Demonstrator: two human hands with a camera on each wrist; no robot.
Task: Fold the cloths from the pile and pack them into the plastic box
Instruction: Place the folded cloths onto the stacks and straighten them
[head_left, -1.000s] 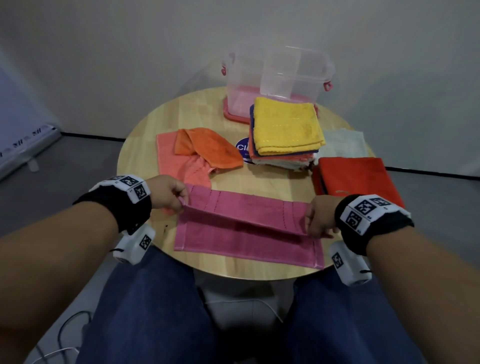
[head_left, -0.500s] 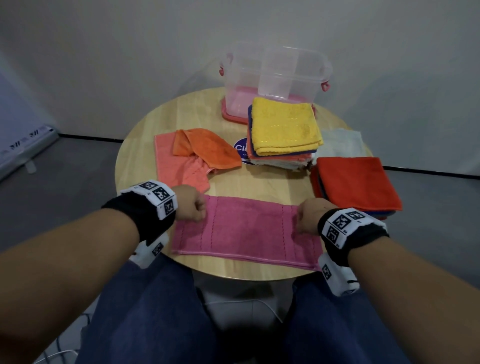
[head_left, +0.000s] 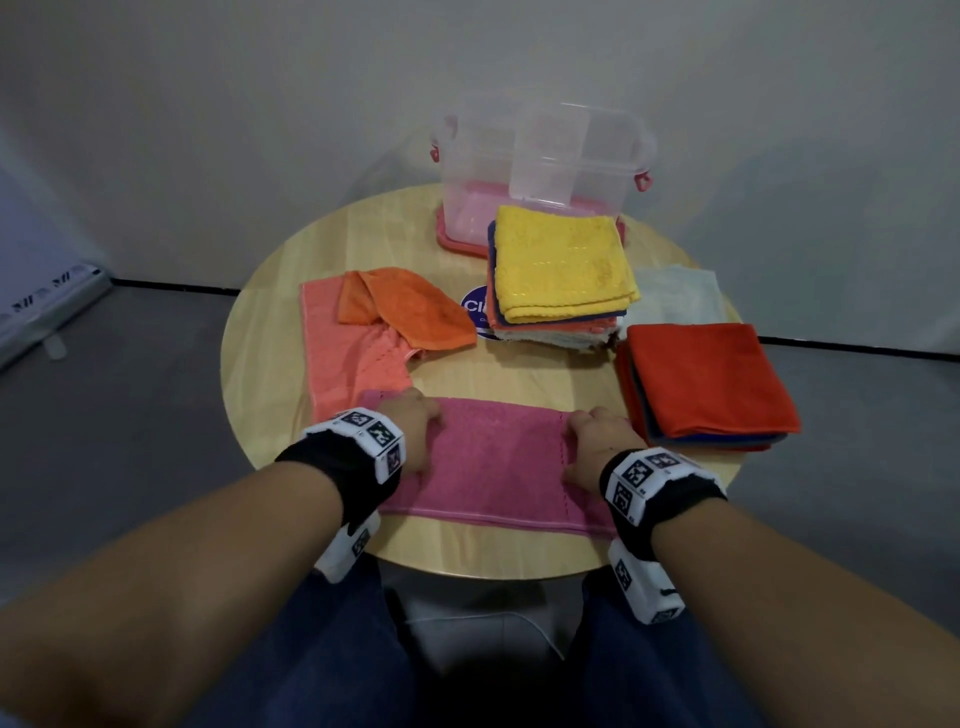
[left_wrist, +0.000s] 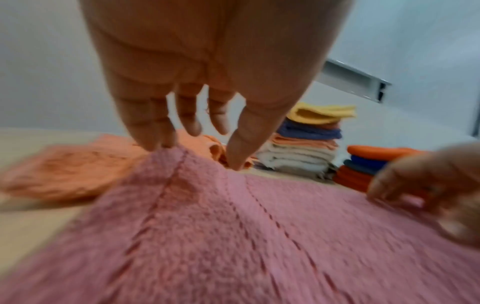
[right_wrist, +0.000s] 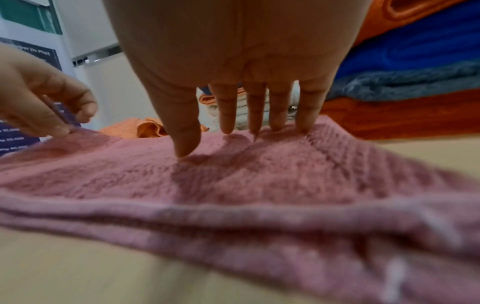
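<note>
A pink cloth (head_left: 498, 462) lies folded in half as a long strip near the front edge of the round wooden table (head_left: 519, 374). My left hand (head_left: 410, 421) rests on its left end. The left wrist view shows that hand (left_wrist: 197, 152) with straight fingers, their tips touching the pink cloth (left_wrist: 233, 236) at its far edge. My right hand (head_left: 597, 441) presses flat on the right part of the strip. Seen from the right wrist, it (right_wrist: 221, 142) has straight fingers with the tips down on the pink cloth (right_wrist: 233, 185). The clear plastic box (head_left: 545, 171) stands at the back of the table.
A stack of folded cloths with a yellow one (head_left: 561, 270) on top sits before the box. A red-topped stack (head_left: 701, 384) lies at the right, close to my right hand. An orange cloth (head_left: 405, 306) and a salmon cloth (head_left: 348, 358) lie loose at the left. A pale cloth (head_left: 675, 296) lies behind the red stack.
Both hands laid the lifted edge of the pink cloth down, so it now lies folded in half. The hands then uncurled and slid inward, flat on the cloth.
</note>
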